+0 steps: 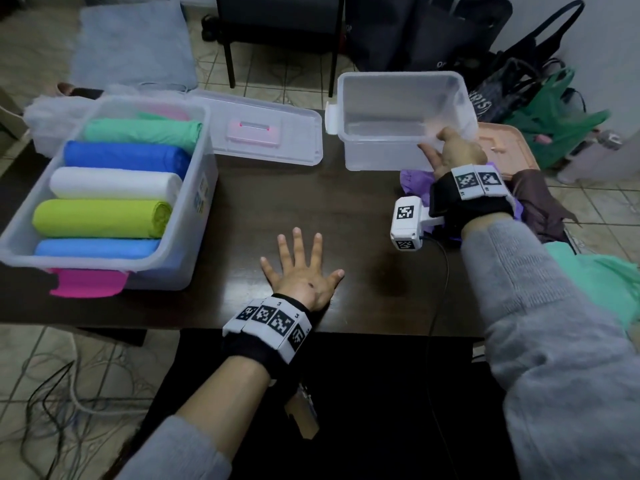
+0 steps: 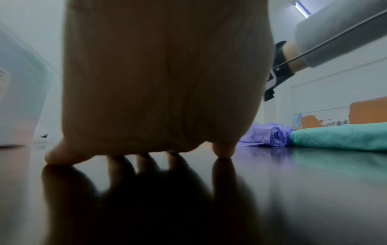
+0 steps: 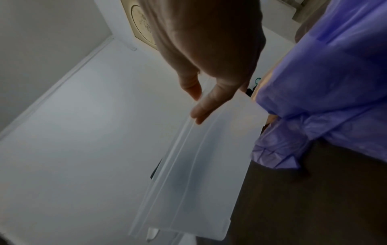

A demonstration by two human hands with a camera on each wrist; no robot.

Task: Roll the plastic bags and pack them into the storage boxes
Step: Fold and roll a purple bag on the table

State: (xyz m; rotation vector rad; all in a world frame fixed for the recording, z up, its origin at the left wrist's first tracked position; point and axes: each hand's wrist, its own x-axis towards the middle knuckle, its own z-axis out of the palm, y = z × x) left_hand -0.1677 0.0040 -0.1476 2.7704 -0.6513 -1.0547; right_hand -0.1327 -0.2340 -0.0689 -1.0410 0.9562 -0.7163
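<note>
An empty clear storage box [image 1: 381, 147] stands at the back right of the dark table [image 1: 311, 209]. My right hand [image 1: 450, 150] holds its near right corner. In the right wrist view the thumb lies on the outer wall [image 3: 188, 182] and a finger reaches over the rim. A crumpled purple bag [image 1: 412, 178] lies under that wrist, partly hidden. My left hand [image 1: 301, 268] rests flat on the table, fingers spread, holding nothing. The left storage box [image 1: 194, 188] holds several rolled bags, among them a white roll [image 1: 114, 183] and a lime roll [image 1: 100, 218].
A clear lid [image 1: 263, 133] lies between the two boxes and a peach lid [image 1: 502, 147] lies right of the empty box. A mint green bag [image 1: 606, 282] and a brown bag [image 1: 540, 202] lie at the table's right end. Chair legs and dark bags stand behind.
</note>
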